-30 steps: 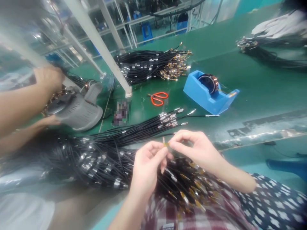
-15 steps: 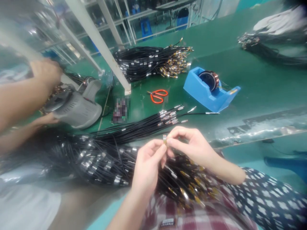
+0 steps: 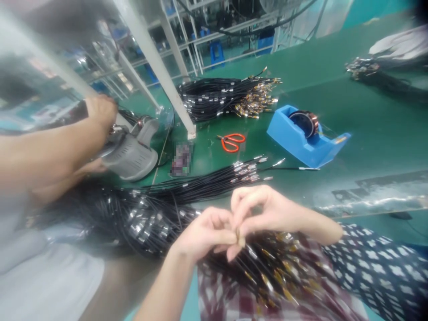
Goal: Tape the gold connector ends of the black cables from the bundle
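My left hand (image 3: pixel 209 232) is closed in a pinch at the centre, above a bundle of black cables. My right hand (image 3: pixel 262 209), coming from a dark sleeve with white shapes, pinches at the same spot, its fingertips touching those of the left. Between them is a small cable end (image 3: pixel 238 236) with a yellowish band, mostly covered by the fingers. Below, black cables with metal and yellow-wrapped ends (image 3: pixel 279 278) lie across the lap on a checked cloth. A thinner bundle of black cables with silvery tips (image 3: pixel 245 171) lies on the bench just beyond the hands.
Orange-handled snips (image 3: pixel 234 142) lie on the green bench (image 3: pixel 321 80) near a blue tape dispenser (image 3: pixel 304 138). Another cable bundle (image 3: pixel 230 96) lies behind a white post (image 3: pixel 167 76). At left, a co-worker's arm (image 3: pixel 67 142) reaches past a grey device (image 3: pixel 133 156).
Both hands have come lower and closer together, and the cable end's silvery tip, visible before, is now covered by fingers. The whole view has shifted, moving the bench things rightward and down.
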Tool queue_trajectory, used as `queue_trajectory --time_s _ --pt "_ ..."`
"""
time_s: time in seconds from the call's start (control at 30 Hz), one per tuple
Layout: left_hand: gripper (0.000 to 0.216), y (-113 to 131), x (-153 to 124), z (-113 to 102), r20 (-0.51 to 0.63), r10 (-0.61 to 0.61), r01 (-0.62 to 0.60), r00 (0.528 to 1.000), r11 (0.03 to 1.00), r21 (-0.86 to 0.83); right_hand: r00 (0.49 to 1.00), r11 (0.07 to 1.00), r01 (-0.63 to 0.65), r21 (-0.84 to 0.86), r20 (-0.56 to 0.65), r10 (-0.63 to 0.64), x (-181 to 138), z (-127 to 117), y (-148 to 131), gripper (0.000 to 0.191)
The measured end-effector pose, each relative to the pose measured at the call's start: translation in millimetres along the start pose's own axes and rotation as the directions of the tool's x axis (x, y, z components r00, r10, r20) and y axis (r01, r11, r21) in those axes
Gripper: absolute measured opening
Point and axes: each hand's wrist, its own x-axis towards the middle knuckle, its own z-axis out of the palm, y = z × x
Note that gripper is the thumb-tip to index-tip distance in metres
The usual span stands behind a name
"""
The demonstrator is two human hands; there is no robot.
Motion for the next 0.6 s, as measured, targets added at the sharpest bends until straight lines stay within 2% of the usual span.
queue_trajectory --time_s 0.1,0.2,0.27,0.3,0.37,0.43,0.47,0.53,0.6 --pt "0.033 2 -7 -15 0.096 -0.068 0.063 0.993 0.997 0.052 0.981 0.995 0.087 -0.054 0.179 -0.076 10 11 -18 0.009" --pt "0.036 2 -12 -22 0.172 -0.134 0.120 0.976 0.988 0.093 0.930 0.957 0.187 -0.223 0.354 -0.100 14 20 -35 0.020" --pt "0.036 0 -13 -21 0.201 -0.164 0.146 0.966 0.984 0.101 0.914 0.919 0.231 -0.318 0.395 -0.093 12 19 -40 0.023" --pt "0.036 -1 -13 -18 0.198 -0.165 0.149 0.966 0.985 0.091 0.925 0.910 0.226 -0.346 0.368 -0.090 10 17 -40 0.023" --pt "0.032 -4 -11 -11 0.180 -0.138 0.131 0.974 0.990 0.048 0.975 0.911 0.170 -0.376 0.199 -0.100 2 7 -35 0.020" --pt "0.027 -7 -9 -2 0.147 -0.081 0.076 0.986 0.996 0.037 0.991 0.926 0.060 -0.374 -0.087 -0.099 -7 -8 -29 0.016" --pt "0.027 -8 -8 3 0.132 -0.052 0.042 0.990 0.996 0.076 0.969 0.932 -0.011 -0.362 -0.234 -0.079 -12 -15 -26 0.014" --pt "0.039 -9 -9 13 0.105 -0.011 -0.016 0.994 0.968 0.251 0.880 0.939 -0.160 -0.303 -0.475 -0.003 -21 -29 -20 0.014" --pt "0.050 -7 -10 22 0.089 0.021 -0.058 0.996 0.895 0.443 0.792 0.938 -0.275 -0.212 -0.603 0.095 -29 -39 -13 0.018"
